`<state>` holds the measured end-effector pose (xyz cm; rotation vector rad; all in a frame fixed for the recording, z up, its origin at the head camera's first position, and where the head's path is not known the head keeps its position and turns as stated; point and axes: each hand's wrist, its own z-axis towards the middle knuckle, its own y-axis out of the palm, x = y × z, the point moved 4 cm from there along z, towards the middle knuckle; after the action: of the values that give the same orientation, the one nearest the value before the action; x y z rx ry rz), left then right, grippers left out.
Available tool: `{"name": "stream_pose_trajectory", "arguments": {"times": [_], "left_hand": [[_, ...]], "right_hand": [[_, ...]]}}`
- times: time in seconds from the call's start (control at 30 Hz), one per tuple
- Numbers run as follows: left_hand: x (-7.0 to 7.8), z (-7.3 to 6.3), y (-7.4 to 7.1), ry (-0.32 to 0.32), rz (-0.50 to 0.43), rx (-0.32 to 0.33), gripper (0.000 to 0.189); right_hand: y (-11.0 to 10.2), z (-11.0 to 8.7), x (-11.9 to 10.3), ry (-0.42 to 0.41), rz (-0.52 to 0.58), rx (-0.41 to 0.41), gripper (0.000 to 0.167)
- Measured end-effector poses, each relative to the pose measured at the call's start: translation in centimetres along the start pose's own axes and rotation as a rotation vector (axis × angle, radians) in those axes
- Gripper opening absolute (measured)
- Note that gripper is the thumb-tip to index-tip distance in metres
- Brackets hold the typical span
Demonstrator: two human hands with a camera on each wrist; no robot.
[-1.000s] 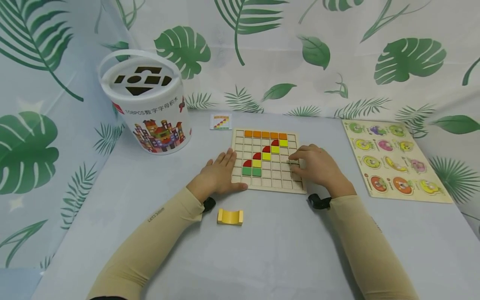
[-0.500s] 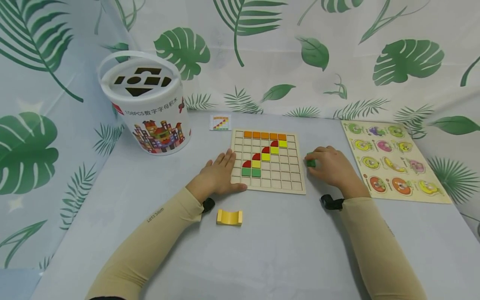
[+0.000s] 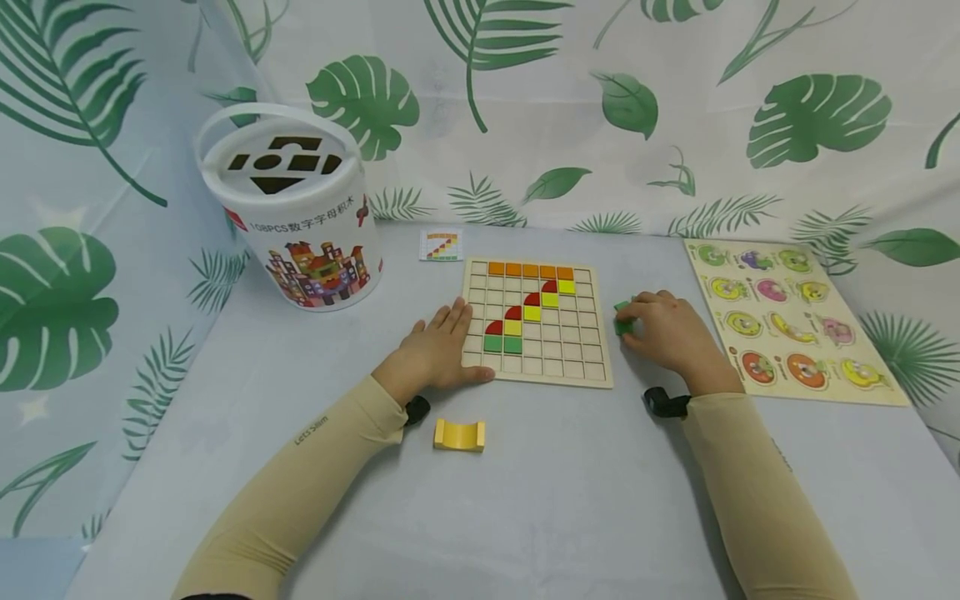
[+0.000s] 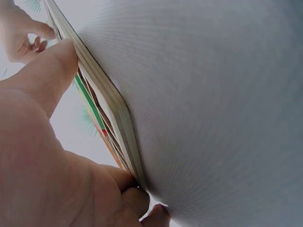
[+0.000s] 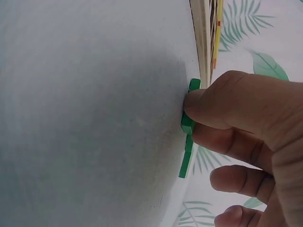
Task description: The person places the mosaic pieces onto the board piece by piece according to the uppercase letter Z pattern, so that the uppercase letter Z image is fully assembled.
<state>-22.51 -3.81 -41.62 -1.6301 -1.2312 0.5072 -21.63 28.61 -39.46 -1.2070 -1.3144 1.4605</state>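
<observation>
My left hand (image 3: 435, 350) lies with spread fingers on the left edge of the wooden grid board (image 3: 551, 368). The left wrist view has its thumb on the board's edge. Orange, red, yellow and green tiles (image 3: 512, 344) form a stepped pattern in the grid. Just right of the board, my right hand (image 3: 667, 333) pinches a small green block (image 5: 188, 124) between thumb and index finger, low over the table. Other green pieces (image 5: 186, 158) show around those fingertips in the right wrist view; the hand partly hides them.
A small pattern card (image 3: 441, 246) lies behind the board. The white block bucket (image 3: 315, 233) stands at back left. A curved yellow block (image 3: 459, 435) sits in front of the board, and a fruit puzzle board (image 3: 795, 325) lies at right.
My right hand has moved right, off the board's right edge, to the green pieces beside it. More green shows at its fingertips now. My left hand has stayed in place.
</observation>
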Motion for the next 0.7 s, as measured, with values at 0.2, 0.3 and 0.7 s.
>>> {"name": "stream_pose_trajectory", "arguments": {"times": [0.2,0.3,0.7], "left_hand": [[0.0,0.0,0.0,0.001,0.002,-0.002,0.113],[0.0,-0.1,-0.1,0.003,0.004,0.000,0.113],[0.1,-0.2,0.0,0.005,-0.006,0.013,0.113]], "right_hand": [[0.0,-0.1,0.2,0.008,0.025,-0.006,0.020],[-0.2,-0.1,-0.1,0.007,0.040,-0.005,0.020],[-0.1,0.5,-3.8,-0.053,0.096,-0.030,0.023]]}}
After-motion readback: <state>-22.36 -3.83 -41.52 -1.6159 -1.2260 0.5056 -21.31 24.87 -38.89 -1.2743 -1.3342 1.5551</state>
